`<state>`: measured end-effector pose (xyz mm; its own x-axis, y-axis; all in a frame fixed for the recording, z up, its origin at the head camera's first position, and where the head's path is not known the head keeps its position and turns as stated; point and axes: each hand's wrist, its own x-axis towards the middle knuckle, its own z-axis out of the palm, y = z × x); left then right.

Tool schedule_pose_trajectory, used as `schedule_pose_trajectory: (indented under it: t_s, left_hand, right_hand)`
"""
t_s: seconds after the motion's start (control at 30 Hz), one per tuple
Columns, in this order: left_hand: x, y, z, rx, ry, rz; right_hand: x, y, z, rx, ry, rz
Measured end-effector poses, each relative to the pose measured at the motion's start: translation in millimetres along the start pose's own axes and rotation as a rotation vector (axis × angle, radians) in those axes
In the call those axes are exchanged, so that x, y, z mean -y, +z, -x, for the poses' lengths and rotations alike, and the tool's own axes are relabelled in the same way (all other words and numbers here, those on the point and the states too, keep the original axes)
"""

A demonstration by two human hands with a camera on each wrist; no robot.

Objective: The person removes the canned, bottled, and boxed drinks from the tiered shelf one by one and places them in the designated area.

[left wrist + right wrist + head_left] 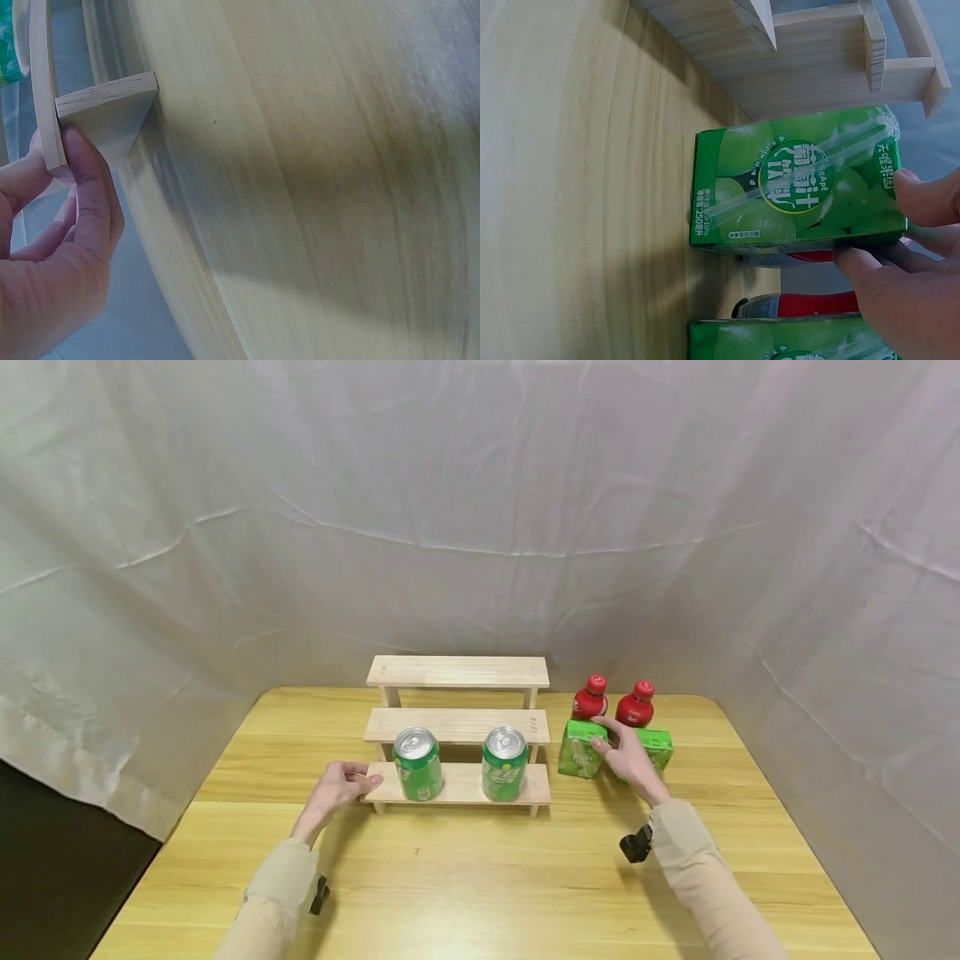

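Between right fingers [922,199]: juice carton [795,180]

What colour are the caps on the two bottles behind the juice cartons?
Red, on both bottles; the head view shows them best.

Two green soda cans [417,764] [505,763] stand upright on a rack's lowest step. Two red-capped bottles [590,697] [635,703] stand at the back right of the wooden table [480,885]. White sheeting [480,510] hangs behind.

Beige long sleeves [678,835], black wrist cameras [636,844]
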<state>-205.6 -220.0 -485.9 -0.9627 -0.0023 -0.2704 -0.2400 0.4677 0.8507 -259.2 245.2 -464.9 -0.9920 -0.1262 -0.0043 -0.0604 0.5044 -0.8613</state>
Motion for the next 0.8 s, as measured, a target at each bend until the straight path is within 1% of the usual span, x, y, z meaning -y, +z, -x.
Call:
schedule_pose_trajectory:
  t_s: [0.17,0.33,0.47,0.53,0.67,0.73,0.8]
  left_hand:
    - [-0.5,0.0,-0.7,0.001,0.002,-0.001]
    - [-0.7,-0.3,-0.4,0.004,0.0,-0.005]
    - [-1.0,0.2,0.0,-0.001,-0.004,-0.014]
    - [-1.3,0.3,0.5,-0.007,-0.002,-0.018]
    - [-1.7,0.4,1.7,-0.011,0.007,-0.027]
    - [-1.2,0.3,1.7,-0.01,0.005,-0.031]
    - [-0.6,0.2,1.5,-0.009,-0.002,-0.03]
  right_hand:
    - [0,1,6,-0.046,-0.03,-0.035]
    - [3,6,14,-0.122,-0.064,-0.068]
    - [14,12,22,-0.194,-0.083,-0.051]
    - [22,15,28,-0.213,-0.098,-0.047]
    - [37,24,36,-0.201,-0.169,-0.107]
    - [43,29,38,-0.178,-0.205,-0.121]
    - [49,36,41,-0.147,-0.218,-0.114]
